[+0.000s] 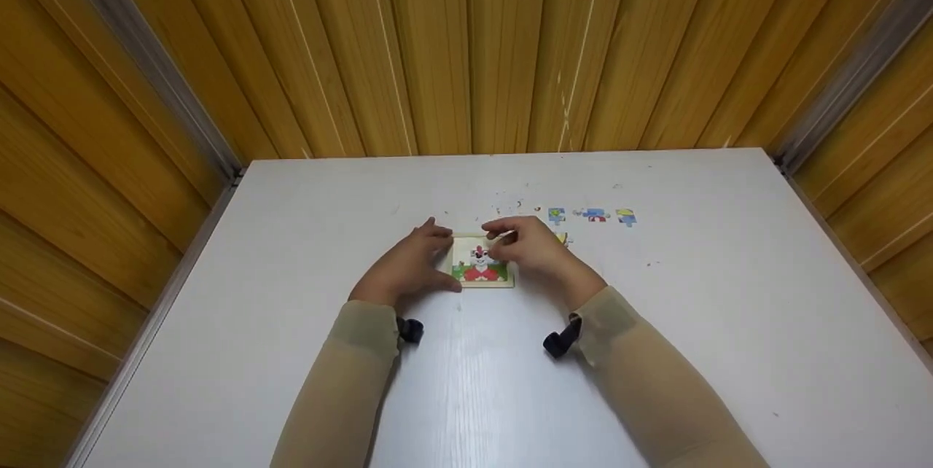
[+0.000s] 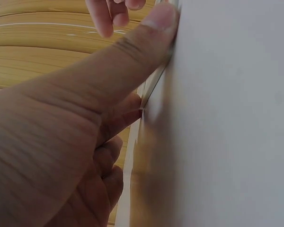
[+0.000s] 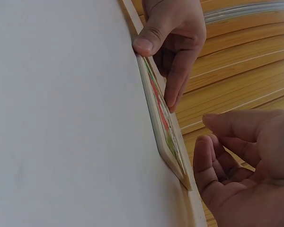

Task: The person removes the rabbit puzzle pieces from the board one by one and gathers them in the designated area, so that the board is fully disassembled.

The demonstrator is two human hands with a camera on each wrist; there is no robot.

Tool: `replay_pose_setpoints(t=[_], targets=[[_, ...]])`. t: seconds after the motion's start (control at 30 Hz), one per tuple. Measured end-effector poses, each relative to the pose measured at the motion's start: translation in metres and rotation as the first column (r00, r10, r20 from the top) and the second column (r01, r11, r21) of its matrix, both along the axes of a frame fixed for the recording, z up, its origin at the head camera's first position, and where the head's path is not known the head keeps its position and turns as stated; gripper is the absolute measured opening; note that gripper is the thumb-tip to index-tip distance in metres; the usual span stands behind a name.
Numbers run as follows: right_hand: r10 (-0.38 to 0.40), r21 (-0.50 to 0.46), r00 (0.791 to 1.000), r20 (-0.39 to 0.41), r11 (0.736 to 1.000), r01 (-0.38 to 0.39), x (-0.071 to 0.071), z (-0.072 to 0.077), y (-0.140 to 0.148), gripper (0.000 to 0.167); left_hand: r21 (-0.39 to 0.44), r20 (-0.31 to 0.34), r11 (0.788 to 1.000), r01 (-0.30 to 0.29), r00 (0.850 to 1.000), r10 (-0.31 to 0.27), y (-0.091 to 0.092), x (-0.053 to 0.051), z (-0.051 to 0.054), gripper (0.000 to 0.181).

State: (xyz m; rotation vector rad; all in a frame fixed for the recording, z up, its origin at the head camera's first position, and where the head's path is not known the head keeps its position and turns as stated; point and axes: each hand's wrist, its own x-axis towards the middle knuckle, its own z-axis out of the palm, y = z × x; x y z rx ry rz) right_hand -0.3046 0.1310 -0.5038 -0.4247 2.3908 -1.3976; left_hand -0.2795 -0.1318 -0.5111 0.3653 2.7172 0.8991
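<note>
A small jigsaw puzzle tray (image 1: 487, 286) with a pale wooden rim lies flat on the table. Joined pieces inside it form a white-faced figure in red (image 1: 481, 273) over green; the upper part shows bare pale backing. My left hand (image 1: 408, 260) holds the tray by its left side, thumb at the near corner and fingers toward the far one. Over the tray's right part hovers my right hand (image 1: 536, 249), fingers loosely bent. In the right wrist view, thumb and fingertips of the right hand (image 3: 255, 161) stand apart, nothing visible between them.
Beyond the tray to the right lie loose jigsaw pieces: a blue-green one (image 1: 557, 216), a blue-red one (image 1: 596, 215) and a blue-yellow one (image 1: 626, 217). Another piece (image 1: 564, 238) is partly hidden behind the right hand. Small specks dot the white table (image 1: 328, 235). Wood-look panels (image 1: 466, 52) rise behind.
</note>
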Motion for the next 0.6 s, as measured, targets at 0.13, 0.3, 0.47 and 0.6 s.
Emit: replay_pose_setpoints(t=[0.13, 0.3, 0.47, 0.6], targets=[[0.013, 0.0, 1.0, 0.027, 1.0, -0.013, 0.001, -0.005, -0.002, 0.054, 0.012, 0.008, 1.0, -0.016, 1.0, 0.016, 0.0, 0.0, -0.001, 0.089], [0.032, 0.062, 0.999, -0.028, 0.998, -0.03, 0.001, -0.01, -0.006, 0.052, 0.017, -0.003, 1.0, -0.007, 1.0, 0.007, -0.002, 0.001, 0.0, 0.088], [0.054, 0.14, 0.995, -0.084, 0.989, -0.042, 0.0, -0.014, -0.009, 0.055, 0.017, -0.002, 1.0, -0.008, 1.0, 0.008, -0.003, 0.002, 0.002, 0.09], [0.068, 0.177, 0.994, -0.089, 0.983, -0.052, 0.002, -0.013, -0.009, 0.059, 0.015, 0.005, 1.0, -0.003, 1.0, 0.003, -0.001, 0.002, 0.002, 0.089]])
